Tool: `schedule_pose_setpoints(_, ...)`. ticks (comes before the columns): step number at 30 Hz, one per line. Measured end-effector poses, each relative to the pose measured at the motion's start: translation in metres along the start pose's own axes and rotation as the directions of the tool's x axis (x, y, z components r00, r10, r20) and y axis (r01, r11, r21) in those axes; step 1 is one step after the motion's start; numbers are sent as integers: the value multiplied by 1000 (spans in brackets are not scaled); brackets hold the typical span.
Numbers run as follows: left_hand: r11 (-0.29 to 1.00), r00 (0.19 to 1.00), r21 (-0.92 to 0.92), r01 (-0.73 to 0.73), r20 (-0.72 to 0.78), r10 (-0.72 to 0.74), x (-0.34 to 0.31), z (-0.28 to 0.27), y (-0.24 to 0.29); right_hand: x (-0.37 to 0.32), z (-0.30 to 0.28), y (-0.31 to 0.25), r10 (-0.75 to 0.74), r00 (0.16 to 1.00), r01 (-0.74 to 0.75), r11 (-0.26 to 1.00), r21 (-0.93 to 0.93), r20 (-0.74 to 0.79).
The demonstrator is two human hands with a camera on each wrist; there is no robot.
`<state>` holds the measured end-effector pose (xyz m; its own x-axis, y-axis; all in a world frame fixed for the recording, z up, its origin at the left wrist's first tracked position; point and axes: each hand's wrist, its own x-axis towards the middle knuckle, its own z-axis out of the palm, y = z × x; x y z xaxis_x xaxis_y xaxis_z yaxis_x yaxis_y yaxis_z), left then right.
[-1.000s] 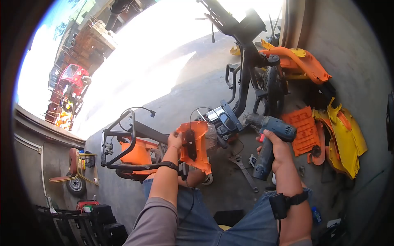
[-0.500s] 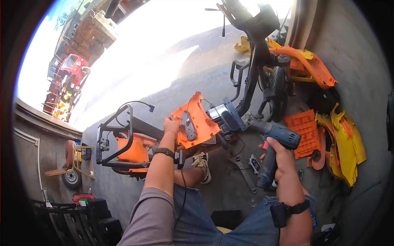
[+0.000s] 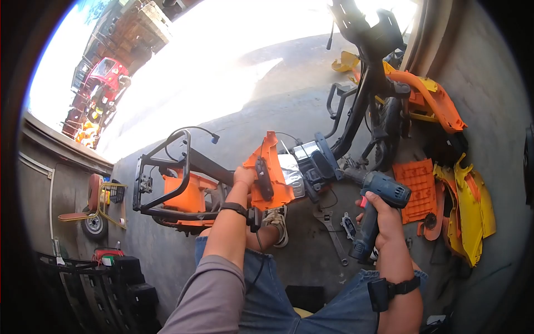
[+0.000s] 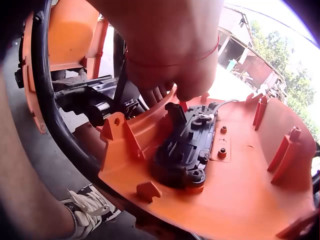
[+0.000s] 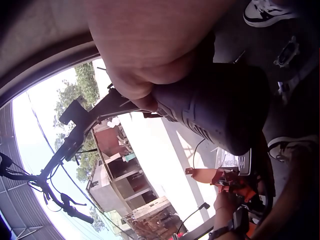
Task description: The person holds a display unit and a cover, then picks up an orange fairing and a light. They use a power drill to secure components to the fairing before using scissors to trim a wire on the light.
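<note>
Panel (image 3: 282,183) of orange plastic, one black wired unit (image 3: 263,179) fixed to its inner face, is held at its nine o'clock edge by a person's left hand (image 3: 242,177), fingers curled over the rim. The right hand (image 3: 384,218) wraps the handle of one blue-grey cordless drill (image 3: 389,189), at three o'clock from the panel in the head view. Two small round posts (image 4: 223,152) stand beside the unit in the left wrist view. At nine o'clock, one black tubular frame (image 3: 189,161) surrounds an orange piece (image 3: 192,195); at six, one shoe (image 3: 280,220) rests on the floor (image 3: 311,267). One wrench (image 3: 335,239) and one small grey part (image 3: 348,226) lie between four and five o'clock. Beyond the drill, toward three, are one ribbed orange panel (image 3: 414,192) and yellow bodywork (image 3: 473,217). One red vehicle (image 3: 105,83) stands outdoors at ten.
</note>
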<state>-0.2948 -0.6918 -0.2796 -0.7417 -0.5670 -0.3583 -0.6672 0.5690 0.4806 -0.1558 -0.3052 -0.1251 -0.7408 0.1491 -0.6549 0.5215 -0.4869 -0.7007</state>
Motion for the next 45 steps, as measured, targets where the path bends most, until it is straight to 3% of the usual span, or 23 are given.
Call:
schedule_pose_setpoints(2,997,997,-4,72,25,-72,1,-5,0,1,-3,3,-3,999,4,1000,-27,32)
schedule_pose_setpoints(4,955,985,-274,-115,-153,75,25,4,-6,1,-3,5,-3,999,4,1000,-14,54)
schedule_pose_setpoints(7,804,947,-526,-276,-6,321,-87,-58,74,-5,-5,4,-9,994,8,1000,13,108)
schedule_pose_setpoints(9,665,852,-666,-338,84,517,-136,-73,88,-10,-1,2,-28,986,24,999,29,167)
schedule_pose_setpoints(12,519,766,-816,-254,158,624,-207,-62,96,-18,-4,7,-39,878,-79,971,225,477)
schedule_pose_setpoints(13,456,763,-864,-214,144,631,-222,-49,95,-21,-3,10,-53,876,-63,973,223,479)
schedule_pose_setpoints(14,373,735,-917,-139,157,659,-234,-41,95,-24,0,13,-75,826,-89,962,259,559)
schedule_pose_setpoints(15,207,694,-978,-26,132,708,-237,-28,95,-26,3,17,-96,766,-119,950,288,635)
schedule_pose_setpoints(17,7,599,-991,136,88,796,-245,-24,107,-30,4,26,-62,764,-120,964,235,642)
schedule_pose_setpoints(18,3,604,-990,144,90,792,-248,-24,110,-29,4,33,-6,725,-202,954,221,689)
schedule_pose_setpoints(20,69,508,-978,197,162,846,-250,-29,123,-23,-1,51,54,635,-316,928,196,771)
schedule_pose_setpoints(21,64,507,-976,207,163,847,-245,-28,124,-22,-1,56,57,641,-312,930,192,765)
schedule_pose_setpoints(23,200,377,-954,221,273,885,-238,-33,128,-23,4,61,0,576,-369,892,261,817)
schedule_pose_setpoints(24,219,422,-945,243,306,853,-243,-32,130,-26,8,60,-27,537,-396,875,280,843)
schedule_pose_setpoints(27,111,391,-917,383,269,880,-245,-31,135,-41,19,61,-103,524,-409,840,356,845)
schedule_pose_setpoints(28,63,391,-876,479,277,878,-243,-28,136,-44,22,64,-89,536,-414,838,354,839)
schedule_pose_setpoints(31,37,338,-862,505,237,911,-237,-25,136,-43,33,65,-149,542,-382,833,401,827)
schedule_pose_setpoints(33,28,339,-861,508,230,912,-236,-27,135,-44,38,62,-115,603,-229,923,309,789)
schedule_pose_setpoints(39,42,354,-910,412,202,913,-228,-33,134,-36,43,65,-75,593,-314,895,316,802)
schedule_pose_setpoints(43,32,376,-882,469,233,897,-226,-38,136,-41,51,65,-102,606,-232,926,298,789)
schedule_pose_setpoints(45,35,396,-852,523,279,875,-225,-36,135,-45,53,69,-77,745,-217,911,350,663)
